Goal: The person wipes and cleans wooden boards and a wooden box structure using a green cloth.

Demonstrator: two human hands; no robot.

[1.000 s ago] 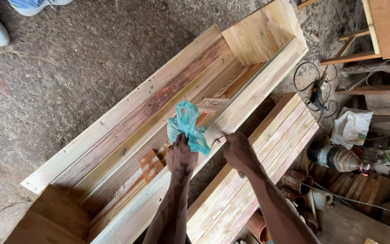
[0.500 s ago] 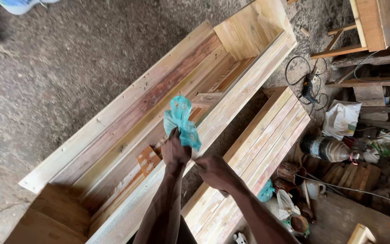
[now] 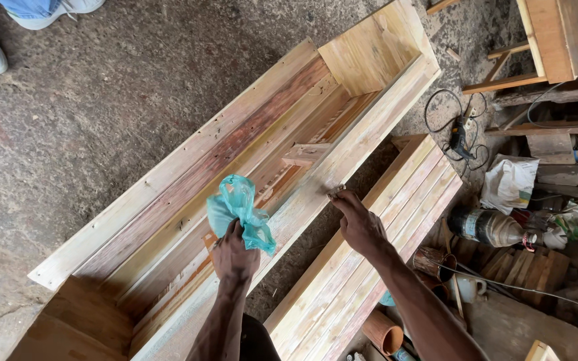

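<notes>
head view: left hand fisted around bag

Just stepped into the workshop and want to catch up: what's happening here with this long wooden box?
A person leans over a long open wooden box lying on the concrete floor. The left hand grips a bunched teal plastic bag above the box's near wall. The right hand presses its fingertips on the top edge of that wall, pinching something too small to identify. A slatted wooden panel lies alongside. A dark bottle and a white bag sit among clutter to the right.
</notes>
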